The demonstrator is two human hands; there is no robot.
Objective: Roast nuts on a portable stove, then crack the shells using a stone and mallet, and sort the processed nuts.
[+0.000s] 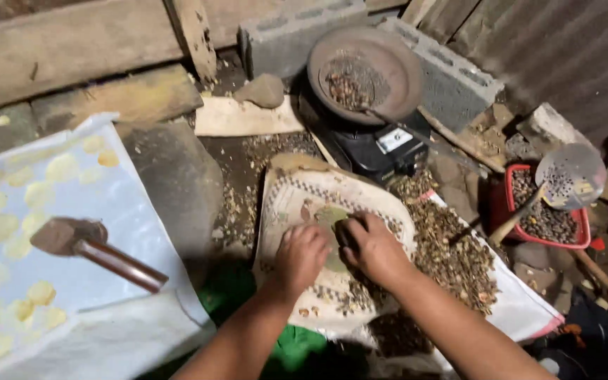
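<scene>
Far left of the hands, a hammer (89,248) lies on a pale sheet (51,211) dotted with flattened yellow discs. Left hand (300,255) curled, knuckles down, pressing the stone slab (297,204). Right hand (371,245) beside it, closed on a flat greenish piece (330,214) — thin, likely to tear if pried hard. Husks (452,253) heaped right of it could slide onto the slab. Beyond, a hot pan (364,74) — a burn risk.

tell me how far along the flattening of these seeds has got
Done: many pale yellow flattened discs lie spread on the white sheet, with the hammer resting among them. In hand: the left hand and right hand press on a greenish piece on the slab. Left: a heap of brown seeds beside it, more in the red basket and the pan.
</scene>
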